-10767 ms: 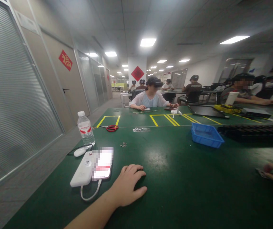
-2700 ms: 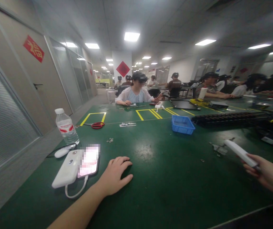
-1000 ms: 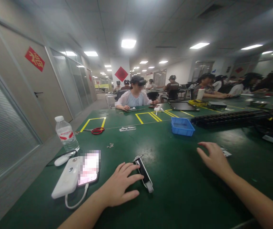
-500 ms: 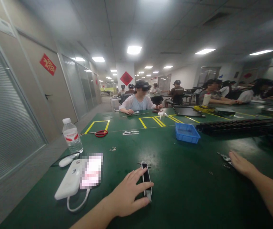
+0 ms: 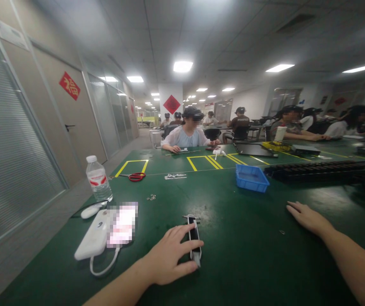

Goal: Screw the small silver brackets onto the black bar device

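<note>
My left hand [image 5: 173,253] lies with its fingers spread over a small narrow thing with a dark middle and a pale metal-looking frame [image 5: 190,253]. Its fingertips touch the frame, and the thumb is at the near end. A thin rod [image 5: 185,217] crosses the far end; the exact kind is unclear. Over on the right, my right hand [image 5: 309,219] is stretched out low over the green table [image 5: 233,263], fingers extended, palm down. What lies under it is hidden. A thin small ring [image 5: 282,232] lies on the table to its left.
A blue bin [image 5: 251,182] stands ahead. Several small rings [image 5: 152,197], flat metal parts [image 5: 175,176] and red-handled scissors [image 5: 137,177] lie further left. A water bottle [image 5: 98,180], white power bank [image 5: 91,236] and lit phone [image 5: 123,225] are at left. A person [image 5: 187,136] sits opposite.
My right hand has moved left and now covers the small metal parts that lay beside it. My left hand stays on the narrow framed thing. The view has shifted slightly.
</note>
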### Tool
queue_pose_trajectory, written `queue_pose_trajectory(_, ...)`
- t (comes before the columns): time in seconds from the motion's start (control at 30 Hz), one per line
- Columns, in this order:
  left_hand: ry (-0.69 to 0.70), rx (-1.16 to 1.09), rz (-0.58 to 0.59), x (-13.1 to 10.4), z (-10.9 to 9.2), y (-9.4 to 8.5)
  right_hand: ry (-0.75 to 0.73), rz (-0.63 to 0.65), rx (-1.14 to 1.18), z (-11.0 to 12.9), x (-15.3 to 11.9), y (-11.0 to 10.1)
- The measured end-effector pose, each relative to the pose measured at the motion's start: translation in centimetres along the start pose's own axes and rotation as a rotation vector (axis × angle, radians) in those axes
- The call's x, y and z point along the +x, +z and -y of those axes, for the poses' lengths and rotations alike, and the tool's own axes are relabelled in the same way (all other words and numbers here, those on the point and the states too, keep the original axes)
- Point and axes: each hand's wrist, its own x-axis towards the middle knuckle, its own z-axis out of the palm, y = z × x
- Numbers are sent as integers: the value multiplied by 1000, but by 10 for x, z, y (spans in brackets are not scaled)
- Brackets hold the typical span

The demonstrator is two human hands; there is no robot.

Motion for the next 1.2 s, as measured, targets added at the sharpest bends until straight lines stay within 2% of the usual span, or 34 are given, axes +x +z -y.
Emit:
queue_pose_trajectory(0.1, -6, 2, -6, 0, 0, 0, 31, 223, -37, 8, -3, -1)
queue_pose_trajectory(0.17, -8, 5, -7, 1, 0, 0, 29, 241, -37, 11, -8, -2)
queue_pose_trajectory(0.43, -5, -7, -1, 1, 0, 0, -18, 168, -7, 20, -37, 6)
queue_pose_trajectory(0.67, -5, -42, -25, -2, 0, 0, 29, 127, -71, 55, -60, 14)
queue_pose_trajectory(0.77, 35, -40, -45, -4, 0, 2, 25, 98, -100, 69, -64, 16)
queue_pose_trajectory(0.97, 174, 50, -134, -6, -1, 13, -118, 41, -68, 118, -69, 29)
queue_pose_trajectory(1.1, 276, 91, -195, -6, -8, 21, -97, 16, -44, 159, -71, 42)
queue_pose_trajectory(1.2, 310, 107, -210, -5, -13, 24, -161, 24, 11, 189, -75, 52)
